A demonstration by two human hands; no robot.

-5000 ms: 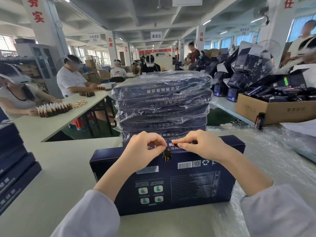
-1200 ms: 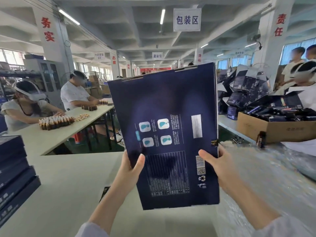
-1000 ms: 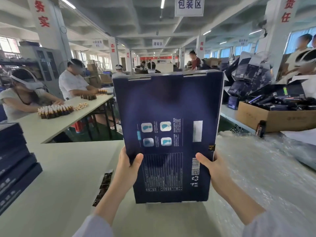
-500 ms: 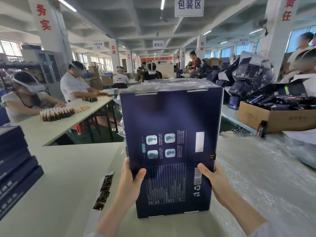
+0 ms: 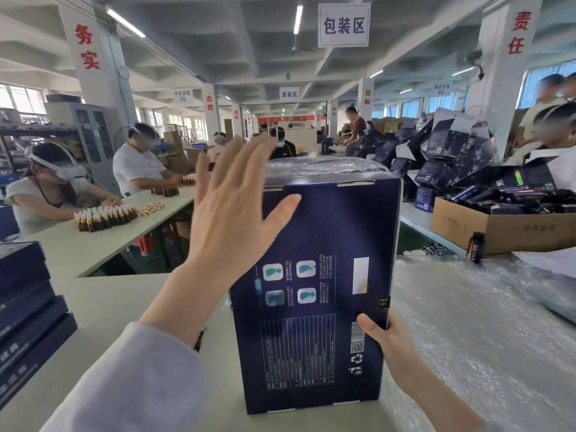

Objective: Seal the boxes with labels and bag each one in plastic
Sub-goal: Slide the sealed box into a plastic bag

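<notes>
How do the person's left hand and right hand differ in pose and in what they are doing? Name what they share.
The left hand has straight, spread fingers and grips nothing; the right hand curls round the right edge of the upright dark blue box. The left hand is raised beside the box's upper part; the right hand sits low on it. Both are bare.

Bagged stack mostly behind box
</notes>
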